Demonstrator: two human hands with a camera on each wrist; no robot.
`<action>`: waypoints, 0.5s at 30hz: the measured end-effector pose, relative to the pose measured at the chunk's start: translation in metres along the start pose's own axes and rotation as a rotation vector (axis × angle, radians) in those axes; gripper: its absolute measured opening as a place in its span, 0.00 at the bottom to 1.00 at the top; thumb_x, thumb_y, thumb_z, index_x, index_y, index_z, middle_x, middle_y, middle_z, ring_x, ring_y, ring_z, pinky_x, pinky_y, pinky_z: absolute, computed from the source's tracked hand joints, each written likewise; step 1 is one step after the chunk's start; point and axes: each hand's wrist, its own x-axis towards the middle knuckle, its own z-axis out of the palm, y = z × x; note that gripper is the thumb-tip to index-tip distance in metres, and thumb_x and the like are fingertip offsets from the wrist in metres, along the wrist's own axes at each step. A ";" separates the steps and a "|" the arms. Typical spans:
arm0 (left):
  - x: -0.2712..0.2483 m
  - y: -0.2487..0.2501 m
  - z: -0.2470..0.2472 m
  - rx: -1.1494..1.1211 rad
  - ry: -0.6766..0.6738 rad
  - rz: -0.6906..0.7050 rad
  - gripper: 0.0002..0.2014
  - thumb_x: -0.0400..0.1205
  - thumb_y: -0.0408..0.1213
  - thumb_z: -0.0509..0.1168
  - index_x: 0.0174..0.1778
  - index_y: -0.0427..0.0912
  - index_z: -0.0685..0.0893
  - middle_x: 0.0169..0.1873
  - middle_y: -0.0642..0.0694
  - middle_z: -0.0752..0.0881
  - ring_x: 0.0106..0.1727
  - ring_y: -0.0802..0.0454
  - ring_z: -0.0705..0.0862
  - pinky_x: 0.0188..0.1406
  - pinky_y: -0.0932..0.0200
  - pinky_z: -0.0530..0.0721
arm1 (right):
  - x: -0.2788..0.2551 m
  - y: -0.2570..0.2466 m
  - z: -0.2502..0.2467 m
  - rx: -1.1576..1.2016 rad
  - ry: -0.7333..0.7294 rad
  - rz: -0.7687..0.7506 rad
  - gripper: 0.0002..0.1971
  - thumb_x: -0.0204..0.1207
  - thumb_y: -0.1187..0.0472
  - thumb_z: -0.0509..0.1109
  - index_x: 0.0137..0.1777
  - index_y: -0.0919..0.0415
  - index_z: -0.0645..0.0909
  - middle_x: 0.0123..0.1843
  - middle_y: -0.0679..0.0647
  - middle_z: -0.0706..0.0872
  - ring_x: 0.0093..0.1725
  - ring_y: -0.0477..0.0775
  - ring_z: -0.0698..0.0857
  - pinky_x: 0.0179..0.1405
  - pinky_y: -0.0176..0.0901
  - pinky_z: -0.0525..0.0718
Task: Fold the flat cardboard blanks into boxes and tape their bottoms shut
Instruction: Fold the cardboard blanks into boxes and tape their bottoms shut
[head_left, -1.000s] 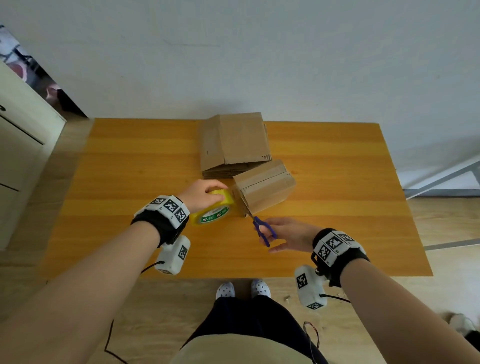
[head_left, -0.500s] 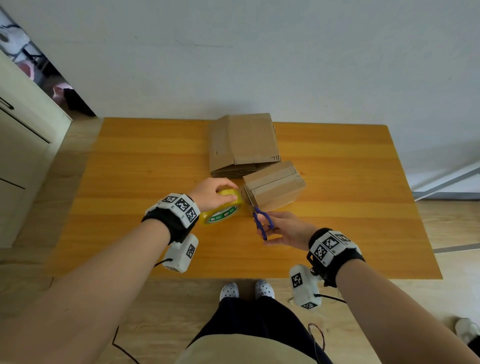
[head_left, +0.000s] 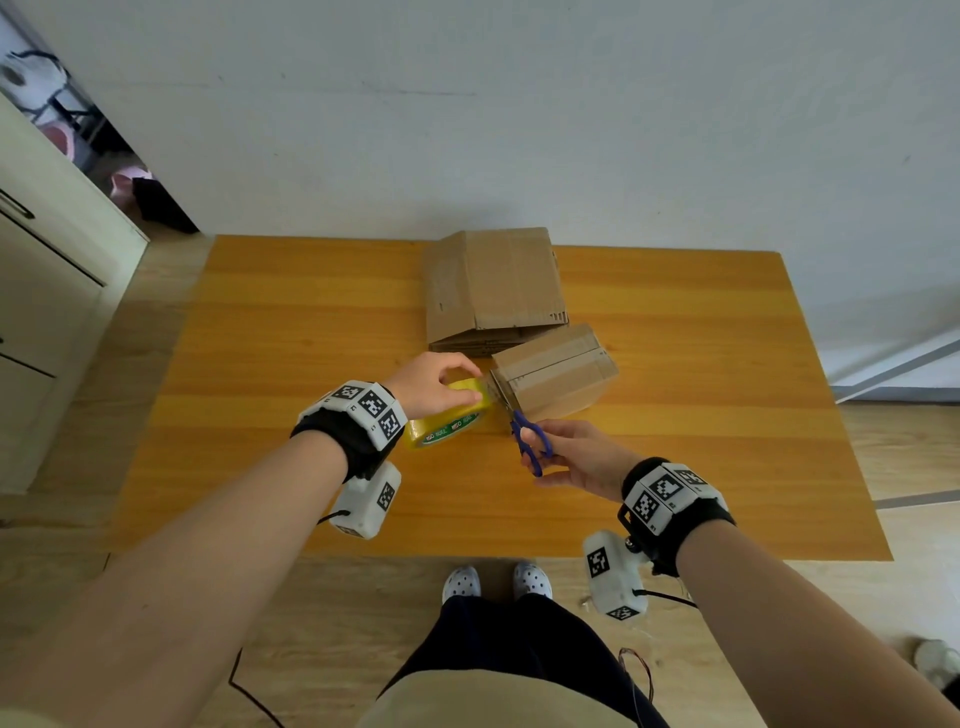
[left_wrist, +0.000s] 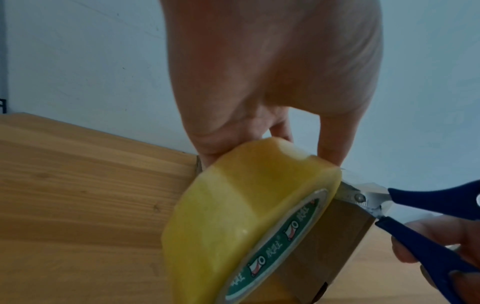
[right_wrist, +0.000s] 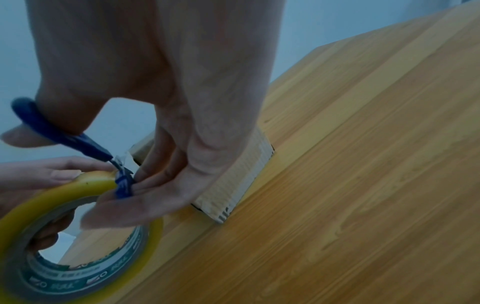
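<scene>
Orange wooden table (head_left: 291, 322) against a pale wall: left hand (head_left: 434, 384) grips tape roll (head_left: 447, 423), right hand (head_left: 576, 457) grips scissors (head_left: 527, 439).

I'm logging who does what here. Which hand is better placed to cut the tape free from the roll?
Right. The right hand already holds the blue scissors, whose blades sit at the box edge beside the tape roll. The left hand is busy gripping that roll.

The head view was evenly lit, soft-shadowed and curved at its edges. Both wrist views were dimmer, bluish and slightly blurred.
</scene>
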 end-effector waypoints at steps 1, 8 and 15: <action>0.001 -0.001 0.000 0.001 -0.001 -0.001 0.16 0.79 0.42 0.68 0.63 0.44 0.81 0.24 0.53 0.68 0.26 0.57 0.65 0.28 0.62 0.63 | 0.000 0.000 0.000 0.000 0.001 -0.004 0.11 0.76 0.54 0.70 0.55 0.58 0.82 0.43 0.55 0.85 0.44 0.49 0.84 0.39 0.40 0.87; 0.005 0.001 -0.001 0.000 0.003 0.000 0.14 0.79 0.41 0.68 0.60 0.46 0.82 0.26 0.54 0.69 0.27 0.59 0.66 0.28 0.61 0.63 | -0.001 -0.001 -0.001 -0.012 0.025 -0.036 0.10 0.77 0.56 0.70 0.55 0.60 0.82 0.41 0.54 0.85 0.41 0.48 0.84 0.35 0.36 0.86; 0.010 0.002 0.000 -0.001 -0.037 -0.051 0.14 0.78 0.44 0.69 0.59 0.48 0.82 0.38 0.53 0.78 0.42 0.52 0.78 0.41 0.58 0.74 | -0.003 0.001 -0.003 -0.052 0.043 -0.090 0.08 0.78 0.58 0.70 0.52 0.61 0.82 0.39 0.53 0.84 0.38 0.46 0.84 0.33 0.34 0.83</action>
